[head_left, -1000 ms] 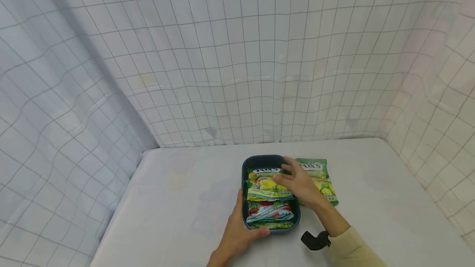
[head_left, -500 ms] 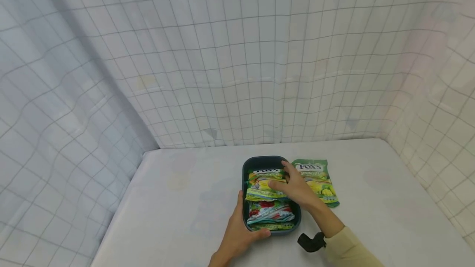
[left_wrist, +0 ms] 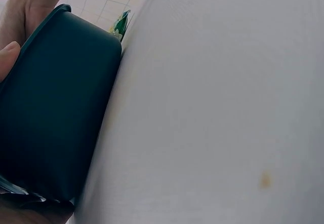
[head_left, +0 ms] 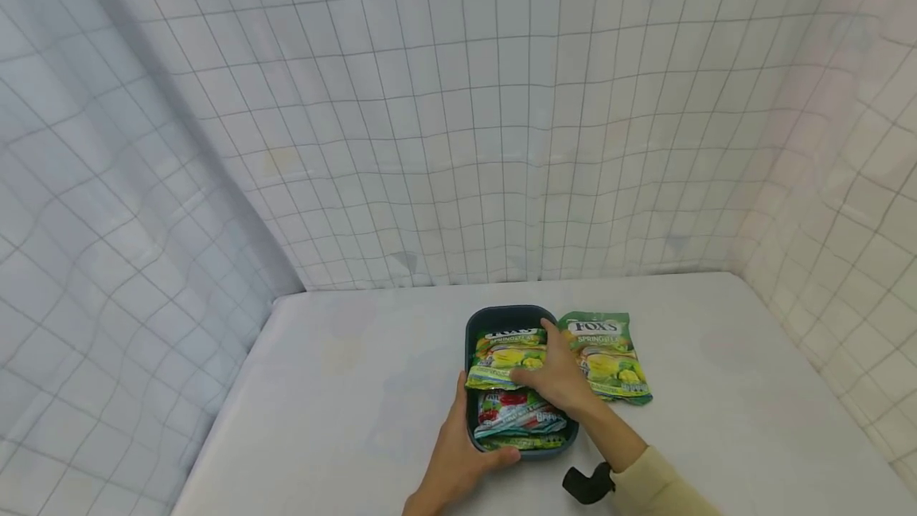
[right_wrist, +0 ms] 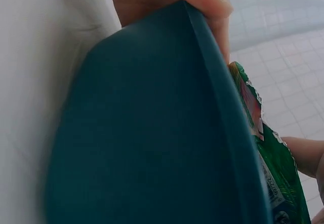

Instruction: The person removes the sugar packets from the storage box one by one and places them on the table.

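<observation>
Table (head_left: 344, 388): white-covered. On it stands a dark blue-green tub (head_left: 510, 315). Left hand (head_left: 460, 446), at the tub's seven o'clock — clamped on its wall, thumb at the near rim. Right hand (head_left: 560, 373), reaching in from four o'clock — thumb and fingers clamped on a yellow-green packet (head_left: 505, 358) inside the tub, toward twelve o'clock. Matching packet (head_left: 607, 357) lies outside, just beside the tub at three o'clock. Red packet (head_left: 517, 414) sits inside, toward six o'clock.
</observation>
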`<state>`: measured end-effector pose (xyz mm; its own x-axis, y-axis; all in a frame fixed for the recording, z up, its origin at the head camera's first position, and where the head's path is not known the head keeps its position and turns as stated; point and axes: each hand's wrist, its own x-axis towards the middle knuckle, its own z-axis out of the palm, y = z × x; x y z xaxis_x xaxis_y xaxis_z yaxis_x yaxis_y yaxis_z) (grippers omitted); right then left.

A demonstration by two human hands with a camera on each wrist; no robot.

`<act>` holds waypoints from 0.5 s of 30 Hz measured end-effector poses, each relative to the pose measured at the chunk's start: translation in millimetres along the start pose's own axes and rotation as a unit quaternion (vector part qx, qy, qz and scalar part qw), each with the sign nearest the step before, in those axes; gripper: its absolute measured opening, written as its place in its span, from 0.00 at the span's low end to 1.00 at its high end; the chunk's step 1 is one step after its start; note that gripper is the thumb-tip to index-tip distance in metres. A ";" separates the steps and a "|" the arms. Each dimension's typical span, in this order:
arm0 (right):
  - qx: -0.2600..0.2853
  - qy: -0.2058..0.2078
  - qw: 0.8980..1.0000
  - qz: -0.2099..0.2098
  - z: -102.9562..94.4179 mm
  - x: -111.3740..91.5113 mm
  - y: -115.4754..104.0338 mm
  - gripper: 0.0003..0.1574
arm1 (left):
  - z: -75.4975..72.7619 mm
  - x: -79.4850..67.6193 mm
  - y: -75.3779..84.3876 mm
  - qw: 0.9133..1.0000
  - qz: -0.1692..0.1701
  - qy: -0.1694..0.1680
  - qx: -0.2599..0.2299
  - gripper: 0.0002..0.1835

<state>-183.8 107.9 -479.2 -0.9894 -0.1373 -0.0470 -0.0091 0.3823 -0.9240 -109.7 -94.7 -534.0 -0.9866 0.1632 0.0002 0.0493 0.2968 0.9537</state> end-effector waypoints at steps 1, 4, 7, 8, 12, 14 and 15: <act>-0.002 0.005 1.000 0.004 0.9 -0.6 0.3 0.67 | 1.2 -0.4 -0.1 1.000 -0.002 -0.001 -0.004 0.71; -0.002 0.015 1.000 0.017 2.2 -0.4 1.6 0.67 | 3.6 -0.5 -0.5 1.000 -0.009 -0.008 -0.015 0.71; 0.009 0.023 0.999 0.031 1.7 2.1 2.0 0.68 | 3.3 1.0 0.5 1.000 -0.007 -0.009 -0.013 0.71; 0.014 0.024 0.999 0.034 1.5 3.1 2.0 0.68 | 2.8 1.6 0.7 1.000 -0.003 -0.008 -0.011 0.71; 0.030 0.022 0.998 0.046 1.3 6.6 2.3 0.69 | 0.9 2.4 0.0 1.000 0.002 -0.002 -0.003 0.71; 0.031 0.016 0.998 0.048 1.0 8.2 1.9 0.69 | 0.2 2.4 -0.5 1.000 -0.001 -0.001 0.002 0.71; 0.033 0.013 0.998 0.047 0.5 9.2 1.8 0.69 | -0.1 2.6 -0.4 1.000 -0.003 -0.002 0.002 0.71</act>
<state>-192.8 106.8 -481.5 -0.9889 -0.0791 -0.1261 0.0933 0.3305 -0.9392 -112.3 -94.5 -534.3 -0.9863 0.1648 -0.0063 0.0444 0.3020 0.9523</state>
